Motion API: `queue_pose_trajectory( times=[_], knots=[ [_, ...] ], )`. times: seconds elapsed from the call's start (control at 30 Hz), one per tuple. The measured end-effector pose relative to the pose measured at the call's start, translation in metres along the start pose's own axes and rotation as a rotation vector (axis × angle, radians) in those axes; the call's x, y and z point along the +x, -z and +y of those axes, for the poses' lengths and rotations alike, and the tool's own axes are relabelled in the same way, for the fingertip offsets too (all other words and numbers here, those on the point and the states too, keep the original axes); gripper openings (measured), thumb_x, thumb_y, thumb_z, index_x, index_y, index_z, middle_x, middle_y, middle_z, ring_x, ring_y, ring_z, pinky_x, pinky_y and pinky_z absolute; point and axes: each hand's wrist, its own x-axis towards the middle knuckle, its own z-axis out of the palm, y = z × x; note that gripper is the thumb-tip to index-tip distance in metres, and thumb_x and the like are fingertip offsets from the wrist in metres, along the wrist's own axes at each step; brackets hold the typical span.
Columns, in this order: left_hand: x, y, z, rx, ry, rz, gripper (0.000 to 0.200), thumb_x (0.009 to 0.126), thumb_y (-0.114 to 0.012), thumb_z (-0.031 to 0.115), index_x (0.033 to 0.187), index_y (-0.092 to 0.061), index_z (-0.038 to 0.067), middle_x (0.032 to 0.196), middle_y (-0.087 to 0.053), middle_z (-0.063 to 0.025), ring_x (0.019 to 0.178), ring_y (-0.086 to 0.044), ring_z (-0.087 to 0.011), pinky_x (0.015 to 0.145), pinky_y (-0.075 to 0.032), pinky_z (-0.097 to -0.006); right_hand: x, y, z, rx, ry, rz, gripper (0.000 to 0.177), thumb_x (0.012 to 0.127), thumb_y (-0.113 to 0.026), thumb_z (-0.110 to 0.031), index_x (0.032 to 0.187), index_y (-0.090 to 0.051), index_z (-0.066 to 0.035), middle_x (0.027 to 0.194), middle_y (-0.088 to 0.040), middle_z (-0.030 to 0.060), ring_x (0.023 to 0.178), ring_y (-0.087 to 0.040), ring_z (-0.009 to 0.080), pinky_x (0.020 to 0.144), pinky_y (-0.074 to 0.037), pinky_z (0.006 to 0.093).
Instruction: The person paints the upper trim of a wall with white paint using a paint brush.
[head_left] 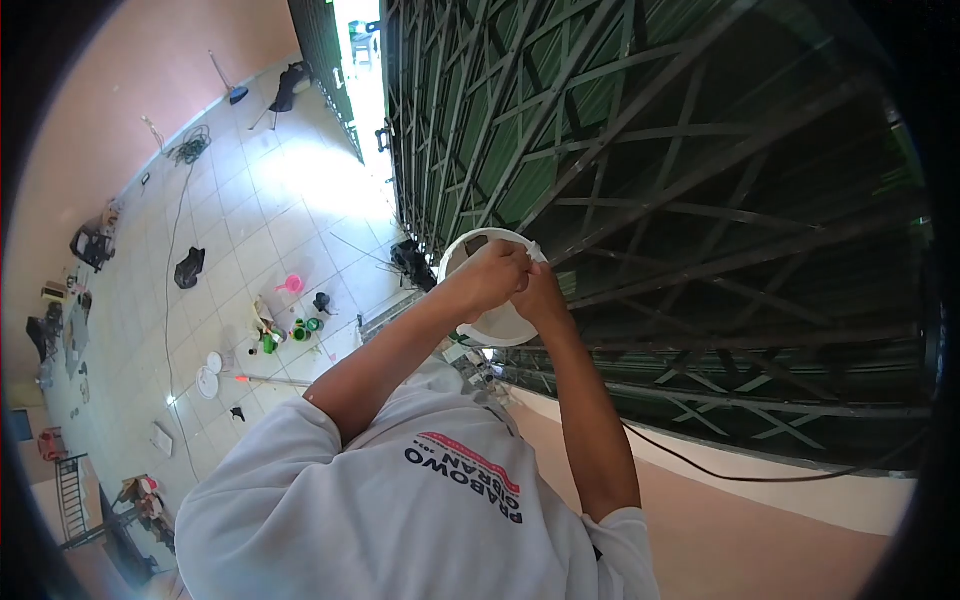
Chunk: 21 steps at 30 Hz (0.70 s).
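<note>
A white bucket (511, 326) is in front of me at chest height, close beside the dark folding lattice gate. My left hand (494, 274) reaches over the bucket's mouth, its fingers closed. Against it, at the rim nearest the gate, is my right hand (541, 296), also closed. A small white bit (537, 252) shows at the fingertips; I cannot tell what the fingers grip. A dark patch shows inside the bucket behind my left hand, and both forearms cover part of the rim.
The green-and-black folding gate (600, 160) fills the right side. On the tiled floor (225, 290) below are a pink dipper (291, 284), green containers (301, 331), white lids (207, 382), a long-handled tool (275, 380) and a black bag (189, 268). A cable (740, 478) hangs low on the right.
</note>
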Motion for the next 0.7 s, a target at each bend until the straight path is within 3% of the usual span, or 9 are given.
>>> queue_pose_trajectory(
  times=[0.07,0.17,0.27,0.37,0.47,0.57,0.7],
  knots=[
    [0.003,0.005,0.01,-0.229,0.374,-0.062,0.019,0.093,-0.047,0.016,0.089,-0.059,0.002,0.064,-0.044,0.0024,0.054,-0.04,-0.0073,0.047,-0.029,-0.0244,0.001,0.003,-0.005,0.016,0.007,-0.011,0.022,0.085,-0.059,-0.02,0.083,-0.065,0.001,0.082,-0.066,0.0236,0.084,-0.064,0.0428,0.077,-0.051,0.0504],
    [0.014,0.012,0.038,-0.488,0.85,0.024,0.018,0.093,-0.048,0.016,0.09,-0.059,0.002,0.064,-0.044,0.0022,0.054,-0.04,-0.0071,0.047,-0.029,-0.0238,-0.006,0.028,-0.013,0.033,-0.049,-0.09,0.02,0.082,-0.062,-0.018,0.083,-0.067,0.001,0.078,-0.067,0.0211,0.079,-0.065,0.0408,0.073,-0.053,0.0464],
    [0.01,0.011,0.03,-0.374,0.736,-0.029,0.018,0.093,-0.048,0.016,0.091,-0.059,0.002,0.063,-0.044,0.0021,0.054,-0.04,-0.0071,0.047,-0.03,-0.0238,-0.024,0.078,-0.058,0.232,-0.342,-0.134,0.019,0.08,-0.066,-0.017,0.085,-0.069,0.001,0.072,-0.067,0.018,0.071,-0.068,0.0347,0.069,-0.054,0.0407],
    [0.013,0.011,0.043,-0.511,0.836,0.033,0.018,0.093,-0.047,0.016,0.092,-0.058,0.002,0.064,-0.044,0.0025,0.055,-0.04,-0.0071,0.048,-0.031,-0.0237,-0.041,0.073,-0.023,0.118,-0.159,0.058,0.02,0.08,-0.067,-0.014,0.091,-0.07,0.001,0.068,-0.067,0.0141,0.064,-0.069,0.0245,0.061,-0.053,0.0338],
    [0.014,0.012,0.052,-0.294,0.846,-0.049,0.024,0.093,-0.044,0.013,0.098,-0.065,0.001,0.106,-0.054,-0.0098,0.087,-0.055,-0.0151,0.077,-0.044,-0.029,-0.058,0.091,-0.031,0.313,-0.309,0.116,0.017,0.083,-0.066,-0.011,0.093,-0.07,0.002,0.069,-0.067,0.0114,0.066,-0.069,0.0158,0.061,-0.055,0.0292],
    [0.014,0.003,0.034,-0.396,0.851,-0.002,0.018,0.094,-0.046,0.016,0.093,-0.058,0.003,0.063,-0.044,0.0028,0.053,-0.038,-0.0074,0.048,-0.03,-0.0245,-0.077,0.099,-0.03,0.606,-0.415,0.237,0.016,0.089,-0.064,-0.008,0.097,-0.068,0.005,0.083,-0.068,0.0106,0.07,-0.068,0.0148,0.062,-0.058,0.0255],
    [0.015,0.0,0.036,-0.405,0.87,-0.029,0.018,0.094,-0.046,0.018,0.092,-0.057,0.004,0.062,-0.043,0.0031,0.052,-0.036,-0.0074,0.047,-0.028,-0.0254,-0.1,0.101,-0.026,0.79,-0.473,0.348,0.016,0.09,-0.063,-0.007,0.099,-0.067,0.006,0.085,-0.068,0.011,0.073,-0.069,0.0166,0.068,-0.058,0.0264]
  ],
)
